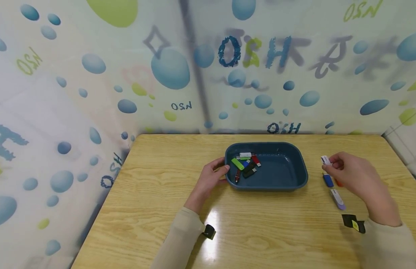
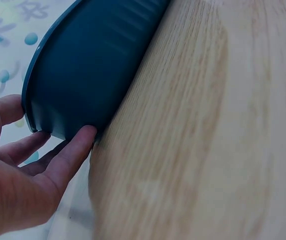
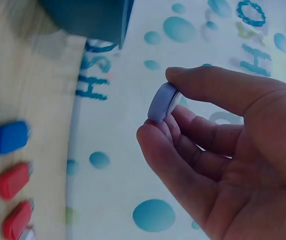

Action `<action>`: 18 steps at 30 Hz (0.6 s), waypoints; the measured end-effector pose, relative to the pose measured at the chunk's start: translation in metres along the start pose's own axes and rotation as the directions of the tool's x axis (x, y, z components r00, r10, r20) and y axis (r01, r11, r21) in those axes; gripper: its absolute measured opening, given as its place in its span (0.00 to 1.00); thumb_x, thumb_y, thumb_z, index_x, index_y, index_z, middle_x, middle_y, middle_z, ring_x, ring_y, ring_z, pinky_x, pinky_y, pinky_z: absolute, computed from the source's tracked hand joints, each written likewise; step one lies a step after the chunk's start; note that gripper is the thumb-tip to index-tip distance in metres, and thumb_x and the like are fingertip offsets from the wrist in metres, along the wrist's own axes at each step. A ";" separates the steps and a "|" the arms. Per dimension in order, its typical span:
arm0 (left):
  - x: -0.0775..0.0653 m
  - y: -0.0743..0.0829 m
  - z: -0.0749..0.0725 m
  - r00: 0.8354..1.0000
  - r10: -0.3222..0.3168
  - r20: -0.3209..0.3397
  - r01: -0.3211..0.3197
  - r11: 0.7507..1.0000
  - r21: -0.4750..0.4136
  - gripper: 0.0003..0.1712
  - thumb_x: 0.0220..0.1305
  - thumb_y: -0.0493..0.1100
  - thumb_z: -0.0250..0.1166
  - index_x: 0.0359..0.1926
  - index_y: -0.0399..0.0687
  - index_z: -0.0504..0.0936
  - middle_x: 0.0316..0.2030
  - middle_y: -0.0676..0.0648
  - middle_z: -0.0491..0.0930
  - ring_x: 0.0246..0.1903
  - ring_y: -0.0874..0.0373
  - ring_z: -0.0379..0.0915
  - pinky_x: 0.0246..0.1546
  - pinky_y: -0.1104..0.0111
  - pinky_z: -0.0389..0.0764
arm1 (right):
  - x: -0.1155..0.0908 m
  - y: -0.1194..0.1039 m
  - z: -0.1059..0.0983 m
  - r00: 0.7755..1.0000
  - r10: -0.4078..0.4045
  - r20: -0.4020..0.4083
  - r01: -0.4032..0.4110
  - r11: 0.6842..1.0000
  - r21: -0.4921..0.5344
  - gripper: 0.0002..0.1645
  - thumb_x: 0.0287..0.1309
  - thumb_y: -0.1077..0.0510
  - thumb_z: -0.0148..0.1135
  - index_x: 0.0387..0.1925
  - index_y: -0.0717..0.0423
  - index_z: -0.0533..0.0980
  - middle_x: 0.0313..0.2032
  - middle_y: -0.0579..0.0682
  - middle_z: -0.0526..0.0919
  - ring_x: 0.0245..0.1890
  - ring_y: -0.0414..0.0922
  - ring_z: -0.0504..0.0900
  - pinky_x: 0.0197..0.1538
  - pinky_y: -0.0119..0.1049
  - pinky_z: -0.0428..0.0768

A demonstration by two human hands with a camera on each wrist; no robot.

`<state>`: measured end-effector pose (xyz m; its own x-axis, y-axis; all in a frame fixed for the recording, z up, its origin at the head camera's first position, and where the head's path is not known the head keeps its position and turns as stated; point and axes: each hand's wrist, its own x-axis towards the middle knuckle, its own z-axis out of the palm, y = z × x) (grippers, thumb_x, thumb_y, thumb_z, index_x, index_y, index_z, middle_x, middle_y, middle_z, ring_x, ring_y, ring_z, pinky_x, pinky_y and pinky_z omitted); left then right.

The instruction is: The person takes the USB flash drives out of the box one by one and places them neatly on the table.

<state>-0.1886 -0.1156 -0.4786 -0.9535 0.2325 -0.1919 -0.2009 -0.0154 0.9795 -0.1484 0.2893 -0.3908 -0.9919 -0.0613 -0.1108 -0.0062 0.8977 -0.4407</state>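
Observation:
A dark blue plastic bin (image 1: 282, 172) stands on the table, with several USB flash drives (image 1: 237, 163) gathered in its left part. My left hand (image 1: 211, 175) grips the bin's left end, thumb on the rim and fingers against the outer wall. To the right of the bin, my right hand (image 1: 354, 173) pinches a white and purple USB flash drive (image 3: 162, 102) between thumb and fingertips, raised off the table. Below that hand lie a blue flash drive (image 1: 327, 180), a white and purple one (image 1: 337, 199) and an orange-red one (image 1: 339, 182), partly hidden by the hand.
The wooden table (image 1: 154, 194) ends at a patterned curtain (image 1: 167, 93) behind and to the left. In the right wrist view, red flash drives (image 3: 14, 180) lie in a row beside a blue one.

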 end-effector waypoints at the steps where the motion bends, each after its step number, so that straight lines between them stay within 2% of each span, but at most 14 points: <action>1: 0.000 0.000 0.000 1.000 -0.001 0.001 0.001 1.000 -0.001 0.29 0.77 0.41 0.61 0.74 0.38 0.70 0.69 0.35 0.70 0.61 0.43 0.75 0.52 0.55 0.86 | -0.001 0.003 0.000 1.000 0.006 -0.003 -0.006 1.000 -0.006 0.27 0.69 0.50 0.65 0.49 0.74 0.74 0.35 0.59 0.82 0.30 0.51 0.78 0.30 0.37 0.73; 6: 0.000 0.000 0.001 1.000 -0.005 0.005 0.004 1.000 0.005 0.29 0.77 0.41 0.61 0.73 0.38 0.70 0.69 0.35 0.70 0.61 0.43 0.75 0.52 0.55 0.86 | -0.007 0.019 0.002 0.999 0.042 0.019 -0.042 0.999 -0.013 0.25 0.69 0.52 0.64 0.48 0.75 0.73 0.32 0.57 0.81 0.30 0.51 0.76 0.28 0.37 0.72; 10: -0.001 0.000 0.001 1.000 -0.006 0.002 0.006 1.000 0.001 0.29 0.77 0.41 0.61 0.73 0.38 0.70 0.69 0.35 0.70 0.61 0.42 0.75 0.52 0.55 0.86 | -0.009 0.030 0.005 0.998 0.059 0.023 -0.059 0.998 -0.032 0.25 0.69 0.53 0.63 0.46 0.76 0.74 0.33 0.59 0.81 0.29 0.51 0.76 0.27 0.37 0.71; 18: -0.002 -0.001 0.000 1.000 -0.003 -0.009 0.003 1.000 -0.004 0.28 0.77 0.41 0.61 0.74 0.38 0.70 0.69 0.35 0.69 0.61 0.43 0.76 0.51 0.55 0.86 | -0.009 0.044 0.010 0.994 0.081 0.079 -0.078 0.996 -0.039 0.23 0.70 0.51 0.64 0.42 0.73 0.76 0.31 0.55 0.82 0.29 0.49 0.76 0.27 0.38 0.71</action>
<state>-0.1867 -0.1162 -0.4789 -0.9548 0.2242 -0.1951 -0.2044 -0.0186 0.9787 -0.1387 0.3253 -0.4182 -0.9761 -0.0221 -0.2160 0.0667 0.9161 -0.3953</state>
